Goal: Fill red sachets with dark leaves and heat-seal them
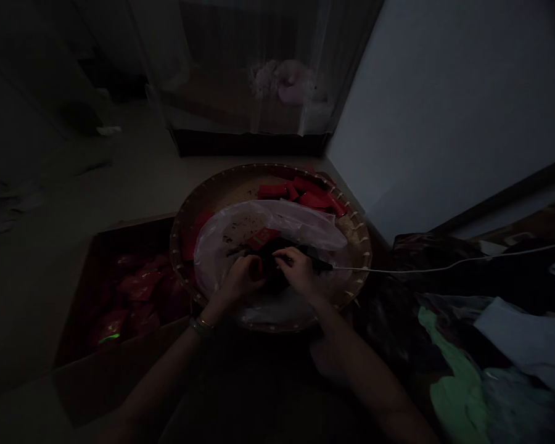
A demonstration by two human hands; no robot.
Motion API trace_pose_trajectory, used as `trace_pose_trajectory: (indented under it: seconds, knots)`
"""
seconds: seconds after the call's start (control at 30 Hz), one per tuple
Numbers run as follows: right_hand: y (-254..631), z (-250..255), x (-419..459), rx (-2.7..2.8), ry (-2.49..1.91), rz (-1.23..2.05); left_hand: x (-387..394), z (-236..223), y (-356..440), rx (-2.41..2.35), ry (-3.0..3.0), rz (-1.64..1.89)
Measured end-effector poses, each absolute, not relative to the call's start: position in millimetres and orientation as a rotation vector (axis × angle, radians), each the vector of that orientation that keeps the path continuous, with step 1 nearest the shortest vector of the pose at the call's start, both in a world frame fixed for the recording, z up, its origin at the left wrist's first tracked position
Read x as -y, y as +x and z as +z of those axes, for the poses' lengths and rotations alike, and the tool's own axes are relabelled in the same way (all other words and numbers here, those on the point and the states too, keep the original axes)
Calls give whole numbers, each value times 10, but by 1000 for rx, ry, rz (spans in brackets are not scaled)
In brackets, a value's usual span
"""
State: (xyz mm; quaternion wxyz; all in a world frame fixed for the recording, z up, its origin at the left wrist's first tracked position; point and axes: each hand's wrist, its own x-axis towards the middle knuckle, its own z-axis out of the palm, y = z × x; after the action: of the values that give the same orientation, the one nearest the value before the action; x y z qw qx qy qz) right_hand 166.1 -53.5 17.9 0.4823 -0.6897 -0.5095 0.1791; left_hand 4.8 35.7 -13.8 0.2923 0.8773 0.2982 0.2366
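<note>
A round woven bamboo tray (181, 216) lies in front of me in dim light. Clear plastic sheeting (300, 217) lines it, with a dark heap (277, 285) of loose bits, possibly dried leaves, in the middle. My left hand (243, 277) is curled at the heap's left side around a small red packet (259, 266), mostly hidden by the fingers. Over the heap, my right hand (296, 269) is closed in a pinch; what it holds is too dark to make out. A black stick-like object (322, 264) with a white cable lies just right of that hand. Another red packet (264, 237) rests beyond both hands.
Several red packets (312, 196) lie at the tray's far right. An open cardboard box (74, 364) of red packets stands at left. The white cable (411, 270) runs right, above piled clothes and bags (457, 376). A wall (444, 117) rises at right.
</note>
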Motion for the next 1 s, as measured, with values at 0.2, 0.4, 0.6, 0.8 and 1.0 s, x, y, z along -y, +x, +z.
trace_pose_trajectory:
  seconds: [0.2, 0.4, 0.6, 0.8, 1.0]
  knots:
    - [1709, 112, 572, 1126, -1696, 631, -346, -110, 35, -759, 2270, 677]
    - [1617, 189, 539, 1127, -1667, 685, -349, -93, 32, -741, 2270, 656]
    - [1729, 263, 594, 950, -1614, 589, -376, -169, 24, -761, 2273, 748]
    - [1625, 291, 685, 1465, -1715, 440, -381, -167, 25, -762, 2239, 775]
    - [1483, 280, 620, 1798, -1915, 485, -375, -156, 22, -745, 2268, 727]
